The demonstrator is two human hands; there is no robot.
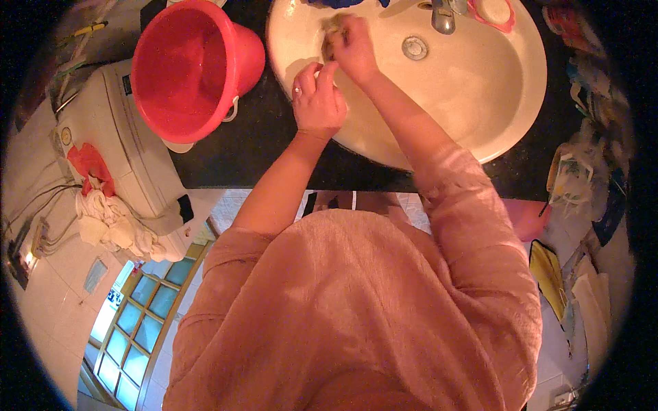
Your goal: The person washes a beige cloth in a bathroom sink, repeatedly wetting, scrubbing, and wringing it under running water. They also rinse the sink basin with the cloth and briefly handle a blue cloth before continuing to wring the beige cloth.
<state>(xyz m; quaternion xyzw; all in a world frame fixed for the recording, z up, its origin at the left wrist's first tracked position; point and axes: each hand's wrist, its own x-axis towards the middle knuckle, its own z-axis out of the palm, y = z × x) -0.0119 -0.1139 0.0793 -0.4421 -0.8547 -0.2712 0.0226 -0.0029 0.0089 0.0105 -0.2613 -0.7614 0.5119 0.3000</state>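
Over the left side of a cream washbasin (462, 97), my right hand (354, 49) is closed on a small brownish-green object (329, 38), too blurred to name. Just below and to the left, my left hand (320, 100), with a ring on one finger, is bent at the basin's rim. Something pale shows by its fingertips, but whether the hand grips it is unclear. The metal drain (415, 48) lies to the right of my hands, below the metal faucet (443, 20).
A red plastic bucket (247, 56) stands tilted in view on the dark countertop (231, 164), left of the basin. A soap in a pink dish (493, 11) sits beside the faucet. Dark blue cloth (347, 2) lies at the basin's far edge. A white appliance (113, 123) stands at left.
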